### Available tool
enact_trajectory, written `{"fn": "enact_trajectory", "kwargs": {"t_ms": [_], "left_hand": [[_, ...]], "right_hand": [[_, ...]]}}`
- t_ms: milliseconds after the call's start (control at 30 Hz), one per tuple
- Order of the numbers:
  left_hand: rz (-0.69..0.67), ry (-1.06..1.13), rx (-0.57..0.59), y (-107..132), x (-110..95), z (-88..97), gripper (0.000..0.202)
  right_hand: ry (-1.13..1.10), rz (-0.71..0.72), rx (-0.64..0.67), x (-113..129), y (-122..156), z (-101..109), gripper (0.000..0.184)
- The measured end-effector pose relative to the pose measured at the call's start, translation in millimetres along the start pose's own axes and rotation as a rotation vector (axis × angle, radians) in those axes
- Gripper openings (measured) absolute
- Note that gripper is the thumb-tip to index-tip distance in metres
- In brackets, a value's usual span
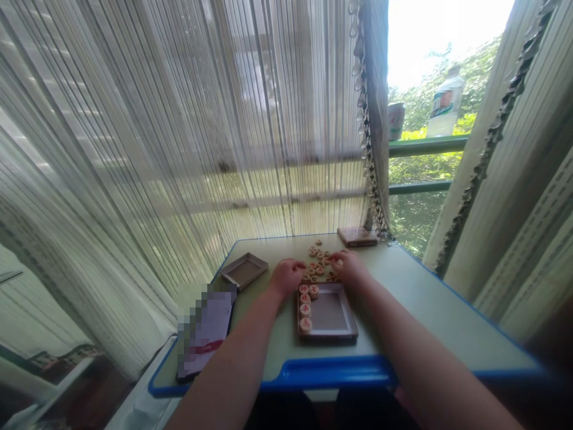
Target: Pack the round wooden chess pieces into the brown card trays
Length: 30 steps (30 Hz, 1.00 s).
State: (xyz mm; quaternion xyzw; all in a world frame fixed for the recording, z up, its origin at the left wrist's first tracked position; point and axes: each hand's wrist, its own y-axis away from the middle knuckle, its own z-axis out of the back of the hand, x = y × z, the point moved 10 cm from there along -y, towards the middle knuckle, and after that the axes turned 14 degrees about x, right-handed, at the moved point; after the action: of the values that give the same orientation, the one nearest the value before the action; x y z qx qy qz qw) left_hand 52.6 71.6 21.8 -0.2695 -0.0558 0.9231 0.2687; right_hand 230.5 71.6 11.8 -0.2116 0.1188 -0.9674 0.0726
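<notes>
Red Chinese characters [305, 310] mark discs [305, 325] in the tray [329, 316], this side of our left hand [287, 276] and right hand [350, 267]; loose discs [319, 271] between. Grips: we cannot tell.

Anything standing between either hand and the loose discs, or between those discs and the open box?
Nothing visible blocks the left hand or right hand; between loose discs and open box, only its far wall.

Loose pieces [319, 271], toward table's [430, 298] far edge: characters too small to read
Left hand [287, 276]: hold unclear
Right hand [350, 267]: hold unclear
Tablet [212, 328], table's left edge: pixelated, corner behind left forearm [244, 358]
</notes>
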Motion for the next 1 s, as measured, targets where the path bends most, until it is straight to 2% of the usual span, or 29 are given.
{"fn": "enact_trajectory", "kwargs": {"t_ms": [133,267,367,500,633,800,1000], "left_hand": [[0.107,0.006,0.026,-16,11,1.2,0.025],[0.115,-0.05,0.109,-41,7,0.8,0.027],[0.071,-0.105,0.122,-53,4,-5.0,0.027],[-0.04,-0.162,0.151,-56,2,-22.5,0.026],[-0.146,-0.204,0.206,-54,-6,-34.6,0.029],[-0.145,-0.263,0.186,-51,-10,-31.3,0.027],[-0.107,-0.284,0.139,-43,-11,-25.6,0.02]], "right_hand": [[-0.086,0.145,0.11,30,-7,-15,0.023],[-0.084,0.278,0.185,51,-9,-29,0.026],[-0.083,0.279,0.178,45,-11,-33,0.024],[-0.126,0.268,0.152,34,-14,-32,0.021],[-0.11,0.175,0.136,25,-16,-27,0.022],[-0.01,0.149,0.205,26,-13,-28,0.021],[0.021,0.131,0.22,26,-12,-26,0.025]]}}
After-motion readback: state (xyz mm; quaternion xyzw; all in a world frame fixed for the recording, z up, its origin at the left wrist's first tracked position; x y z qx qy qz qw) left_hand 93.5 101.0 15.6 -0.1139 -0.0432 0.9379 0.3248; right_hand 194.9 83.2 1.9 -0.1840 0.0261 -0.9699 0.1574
